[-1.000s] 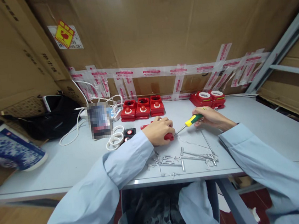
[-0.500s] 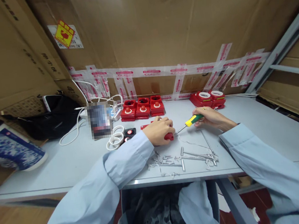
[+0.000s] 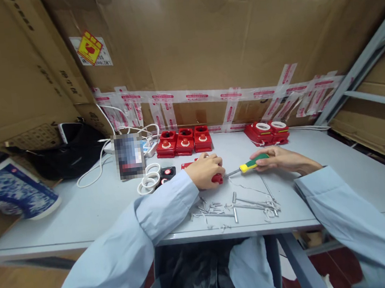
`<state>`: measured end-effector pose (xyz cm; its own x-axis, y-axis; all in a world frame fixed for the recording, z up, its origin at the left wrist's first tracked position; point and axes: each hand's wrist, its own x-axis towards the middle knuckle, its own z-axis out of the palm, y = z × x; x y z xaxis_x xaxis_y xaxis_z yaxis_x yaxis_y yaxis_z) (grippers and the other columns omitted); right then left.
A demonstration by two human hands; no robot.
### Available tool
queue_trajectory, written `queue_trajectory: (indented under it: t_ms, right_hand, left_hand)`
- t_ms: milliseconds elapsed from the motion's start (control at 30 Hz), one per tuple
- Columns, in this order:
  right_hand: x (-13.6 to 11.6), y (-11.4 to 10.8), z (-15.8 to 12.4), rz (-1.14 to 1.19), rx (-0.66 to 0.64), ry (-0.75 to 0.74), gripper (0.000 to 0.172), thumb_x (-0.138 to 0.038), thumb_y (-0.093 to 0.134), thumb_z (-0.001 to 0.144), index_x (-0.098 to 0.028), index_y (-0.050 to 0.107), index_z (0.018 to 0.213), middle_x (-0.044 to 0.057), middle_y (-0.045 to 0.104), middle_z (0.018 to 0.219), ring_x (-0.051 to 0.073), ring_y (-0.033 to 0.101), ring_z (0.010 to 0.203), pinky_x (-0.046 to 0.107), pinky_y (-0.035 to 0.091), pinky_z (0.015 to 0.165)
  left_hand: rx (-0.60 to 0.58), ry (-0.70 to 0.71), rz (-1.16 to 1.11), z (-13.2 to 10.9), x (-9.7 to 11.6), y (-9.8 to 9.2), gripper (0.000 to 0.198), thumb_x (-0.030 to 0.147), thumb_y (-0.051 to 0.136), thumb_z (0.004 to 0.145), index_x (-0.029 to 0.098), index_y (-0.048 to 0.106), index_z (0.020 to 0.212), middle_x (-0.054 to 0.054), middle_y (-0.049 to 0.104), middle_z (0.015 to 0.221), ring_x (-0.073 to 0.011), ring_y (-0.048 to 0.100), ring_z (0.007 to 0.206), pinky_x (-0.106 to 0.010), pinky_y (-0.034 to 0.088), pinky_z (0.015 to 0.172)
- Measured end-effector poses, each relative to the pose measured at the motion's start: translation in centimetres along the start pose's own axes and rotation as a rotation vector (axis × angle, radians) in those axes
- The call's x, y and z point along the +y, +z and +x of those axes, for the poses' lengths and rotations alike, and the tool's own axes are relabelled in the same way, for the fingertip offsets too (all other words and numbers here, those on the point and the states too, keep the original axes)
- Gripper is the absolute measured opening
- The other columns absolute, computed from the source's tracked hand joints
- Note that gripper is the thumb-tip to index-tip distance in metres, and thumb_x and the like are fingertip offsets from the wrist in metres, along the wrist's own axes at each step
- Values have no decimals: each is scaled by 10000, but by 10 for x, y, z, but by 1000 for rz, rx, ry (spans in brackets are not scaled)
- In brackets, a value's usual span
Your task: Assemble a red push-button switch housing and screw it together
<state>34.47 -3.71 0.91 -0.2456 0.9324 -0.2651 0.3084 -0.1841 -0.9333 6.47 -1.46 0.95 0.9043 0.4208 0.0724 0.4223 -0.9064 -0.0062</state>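
Note:
My left hand [image 3: 206, 171] is closed on a small red part [image 3: 217, 178], mostly hidden beneath the palm and fingers. In my right hand [image 3: 280, 158] is a screwdriver [image 3: 249, 163] with a green and yellow handle, its fingers wrapped round the grip. The shaft points left, and its tip meets the red part beside my left fingers. Close behind the left hand lies another flat red piece [image 3: 187, 165]. Nearer the table edge are loose screws [image 3: 215, 208] and several metal T-shaped rods [image 3: 253, 201] with white string tangled about them.
Three red housings [image 3: 184, 143] stand at the back, and two more with white rings [image 3: 270, 133] to the right. White rings [image 3: 150, 181] and black parts [image 3: 168, 171] lie left of my left hand. Beyond them are a pixelated device [image 3: 129, 156], cables, a black bag [image 3: 76, 149] and a cup [image 3: 15, 190].
My right hand has moved slightly right and lower, so the screwdriver lies flatter. My left hand stays on the red part. The view has tilted a little.

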Motion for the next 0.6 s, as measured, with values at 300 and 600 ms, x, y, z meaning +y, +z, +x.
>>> queue_trajectory:
  t_ms: [300, 600]
  right_hand:
    - [-3, 9, -9, -381, 29, -204, 336, -475, 648, 742, -153, 617, 832, -24, 592, 587, 102, 517, 530, 233, 387, 535]
    - [4, 8, -5, -367, 132, -81, 367, -539, 585, 761, -188, 497, 824, -91, 423, 488, 63, 352, 400, 195, 251, 394]
  left_hand:
    - [-9, 3, 3, 1, 0, 0, 177, 249, 610, 701, 204, 678, 859, -74, 610, 1017, -238, 520, 979, -377, 312, 831]
    - [-11, 1, 0, 2, 0, 0, 183, 242, 611, 695, 203, 679, 860, -70, 610, 1013, -237, 518, 983, -370, 311, 828]
